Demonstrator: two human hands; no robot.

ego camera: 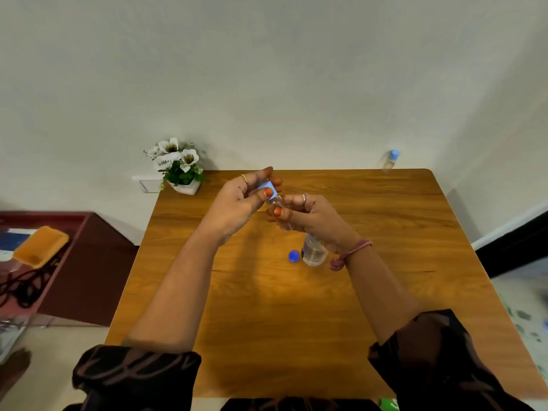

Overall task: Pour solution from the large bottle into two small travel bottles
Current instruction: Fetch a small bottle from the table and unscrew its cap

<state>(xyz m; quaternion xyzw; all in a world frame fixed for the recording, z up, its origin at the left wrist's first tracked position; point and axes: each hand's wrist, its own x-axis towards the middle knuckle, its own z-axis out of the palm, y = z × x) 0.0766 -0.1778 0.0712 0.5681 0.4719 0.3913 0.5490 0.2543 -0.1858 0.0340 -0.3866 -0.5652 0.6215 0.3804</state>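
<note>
Light-blue cap [269,192] being pinched by your left hand [237,206], your right hand [314,221] gripping the small travel bottle [280,213], large bottle [314,252] standing uncapped beneath.

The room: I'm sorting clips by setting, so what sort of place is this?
Probably a home room, not a lab: a wooden table against a plain wall, a small potted flower decoration, and a dark red side cabinet holding clutter.

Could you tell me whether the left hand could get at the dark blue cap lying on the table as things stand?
Probably not at once: the left hand is pinching the light blue cap of the small bottle. The dark blue cap itself lies uncovered beside the large bottle.
</note>
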